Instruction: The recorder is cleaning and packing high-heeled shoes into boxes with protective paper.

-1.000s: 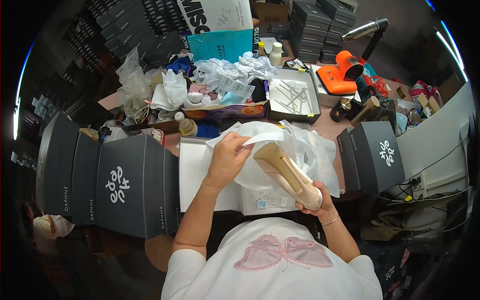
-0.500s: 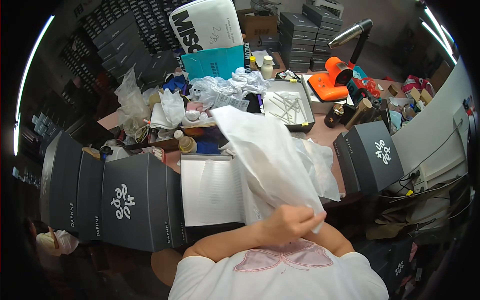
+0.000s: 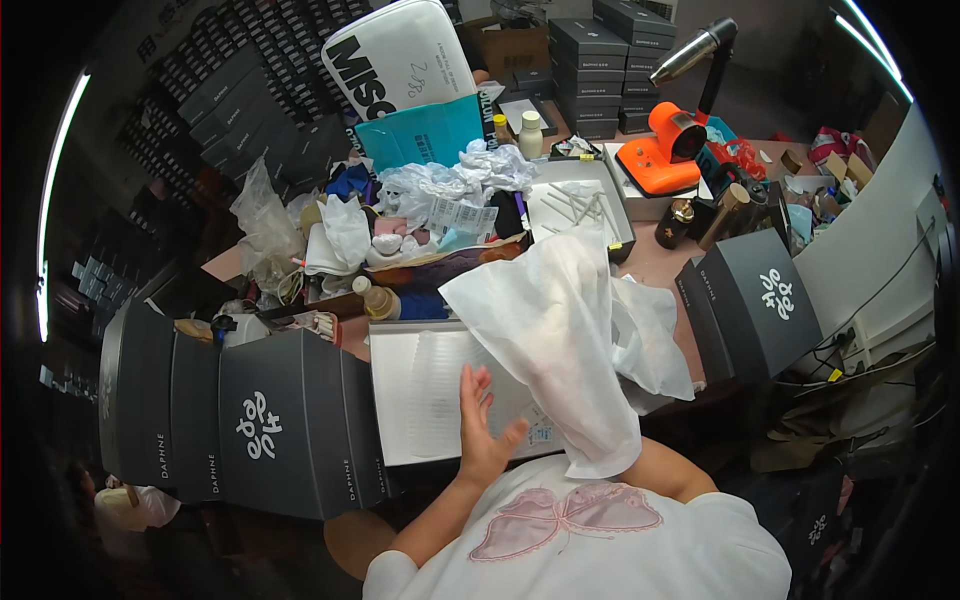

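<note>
A white translucent bag [image 3: 560,340] is draped in front of my chest, hanging over an open box. My right forearm [image 3: 675,468] runs in behind it, and a faint pinkish tone shows through the material. The bag covers my right hand, so its fingers cannot be seen. To the left of the bag, my left hand [image 3: 485,435] is open and empty, fingers spread over the box. This shallow white box [image 3: 395,400] holds ribbed white padding [image 3: 440,380]. A second pale bag [image 3: 650,340] lies just right of the draped one.
Dark grey shoe boxes [image 3: 285,420] stand at left, with more boxes [image 3: 750,300] at right. Behind are crumpled tissue [image 3: 450,185], a bottle [image 3: 378,298], a tray of white sticks [image 3: 575,205] and an orange stand [image 3: 660,165] with a metal nozzle [image 3: 695,52].
My left hand has let go of the bag's near edge and moved left over the box, opening. The bag has sunk lower. The whole view has shifted slightly.
</note>
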A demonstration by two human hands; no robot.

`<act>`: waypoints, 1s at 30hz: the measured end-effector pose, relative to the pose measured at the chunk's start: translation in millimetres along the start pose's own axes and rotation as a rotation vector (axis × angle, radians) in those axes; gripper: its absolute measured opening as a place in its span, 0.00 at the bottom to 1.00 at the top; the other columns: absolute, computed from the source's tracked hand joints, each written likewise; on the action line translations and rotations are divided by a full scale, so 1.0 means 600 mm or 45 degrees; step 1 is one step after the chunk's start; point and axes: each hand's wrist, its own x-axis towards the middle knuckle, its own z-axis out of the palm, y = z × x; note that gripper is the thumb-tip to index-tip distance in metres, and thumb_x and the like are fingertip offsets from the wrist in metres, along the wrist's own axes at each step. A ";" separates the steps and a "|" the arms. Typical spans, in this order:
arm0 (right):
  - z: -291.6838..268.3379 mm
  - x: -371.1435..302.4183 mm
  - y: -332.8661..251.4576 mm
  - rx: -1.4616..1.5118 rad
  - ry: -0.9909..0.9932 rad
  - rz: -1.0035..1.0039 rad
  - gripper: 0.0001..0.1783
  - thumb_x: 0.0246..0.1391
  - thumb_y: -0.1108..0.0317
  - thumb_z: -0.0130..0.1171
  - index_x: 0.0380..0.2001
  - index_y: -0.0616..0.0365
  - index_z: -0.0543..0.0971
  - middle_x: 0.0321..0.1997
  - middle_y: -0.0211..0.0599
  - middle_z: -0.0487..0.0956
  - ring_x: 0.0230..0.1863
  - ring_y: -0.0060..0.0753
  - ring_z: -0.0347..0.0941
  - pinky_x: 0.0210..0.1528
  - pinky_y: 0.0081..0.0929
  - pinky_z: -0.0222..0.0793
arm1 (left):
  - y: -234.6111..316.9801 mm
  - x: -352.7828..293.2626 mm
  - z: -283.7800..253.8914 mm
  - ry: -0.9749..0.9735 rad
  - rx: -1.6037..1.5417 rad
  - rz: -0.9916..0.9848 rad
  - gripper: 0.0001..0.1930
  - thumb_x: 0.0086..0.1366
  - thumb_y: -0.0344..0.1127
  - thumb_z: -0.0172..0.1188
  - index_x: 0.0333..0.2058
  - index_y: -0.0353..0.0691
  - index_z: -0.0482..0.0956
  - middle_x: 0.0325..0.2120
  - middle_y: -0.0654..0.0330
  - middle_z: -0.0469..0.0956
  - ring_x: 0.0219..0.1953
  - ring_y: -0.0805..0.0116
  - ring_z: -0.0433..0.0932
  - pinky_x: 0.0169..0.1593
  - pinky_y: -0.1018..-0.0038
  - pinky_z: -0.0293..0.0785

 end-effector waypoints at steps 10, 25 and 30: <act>-0.054 -0.078 0.080 -1.240 -0.042 -0.319 0.39 0.51 0.64 0.60 0.64 0.63 0.57 0.67 0.61 0.51 0.68 0.59 0.48 0.67 0.48 0.46 | -0.092 0.110 -0.035 0.187 -1.005 -0.760 0.31 0.55 0.28 0.58 0.58 0.32 0.60 0.50 0.52 0.70 0.52 0.59 0.71 0.57 0.64 0.69; -0.136 -0.132 0.133 0.920 0.201 0.543 0.36 0.53 0.54 0.60 0.59 0.62 0.63 0.55 0.40 0.72 0.55 0.36 0.70 0.59 0.35 0.66 | -0.149 -0.011 0.105 -1.150 0.702 0.329 0.47 0.53 0.25 0.58 0.68 0.48 0.42 0.25 0.51 0.78 0.26 0.51 0.79 0.28 0.61 0.74; -0.104 -0.046 0.133 0.743 -0.176 0.629 0.37 0.47 0.61 0.65 0.57 0.67 0.65 0.52 0.39 0.73 0.52 0.31 0.69 0.54 0.30 0.67 | -0.150 0.015 0.042 -0.695 0.979 0.171 0.44 0.53 0.30 0.61 0.67 0.45 0.48 0.21 0.53 0.77 0.24 0.54 0.78 0.28 0.64 0.74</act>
